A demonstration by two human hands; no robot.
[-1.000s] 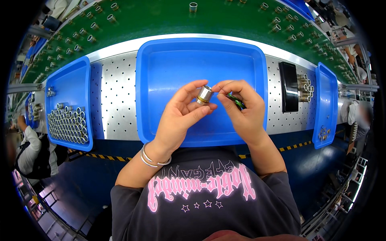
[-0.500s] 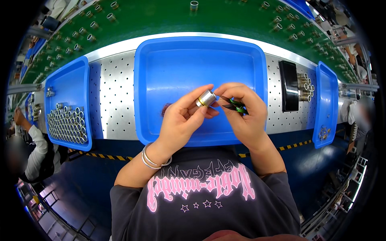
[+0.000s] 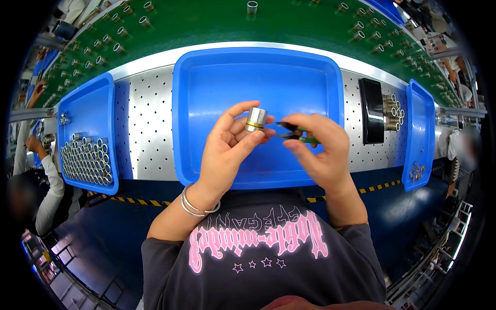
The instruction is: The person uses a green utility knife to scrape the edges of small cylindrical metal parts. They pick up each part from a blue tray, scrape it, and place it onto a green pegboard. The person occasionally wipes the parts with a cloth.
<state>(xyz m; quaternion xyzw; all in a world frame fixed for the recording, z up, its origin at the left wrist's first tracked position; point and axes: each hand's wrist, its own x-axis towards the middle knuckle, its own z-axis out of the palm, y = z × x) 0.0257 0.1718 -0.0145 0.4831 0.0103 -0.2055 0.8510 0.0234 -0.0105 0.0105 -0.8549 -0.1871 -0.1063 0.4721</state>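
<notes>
Over a large blue tray (image 3: 258,175), my left hand (image 3: 225,142) pinches a short silver metal cylinder (image 3: 256,118) with a gold-coloured band near its lower end. The cylinder stands nearly upright between thumb and fingers. To its right, my right hand (image 3: 323,147) holds a pair of small pliers or cutters with black jaws (image 3: 285,130) and green-and-black handles. The jaws look parted and point toward the cylinder, with a small gap between them. My right palm and fingers hide most of the handles.
At left, a blue tray (image 3: 114,155) holds rows of similar metal cylinders (image 3: 93,161). A black flat device (image 3: 371,111) and several cylinders (image 3: 395,112) lie right of the middle tray. Another blue tray (image 3: 419,129) has small bits. More cylinders stand on the green surface (image 3: 206,23) beyond.
My left hand has turned the cylinder from tilted to nearly upright and drawn it slightly left. The pliers have moved off its end, slightly right. At far left, another person's arm shifted.
</notes>
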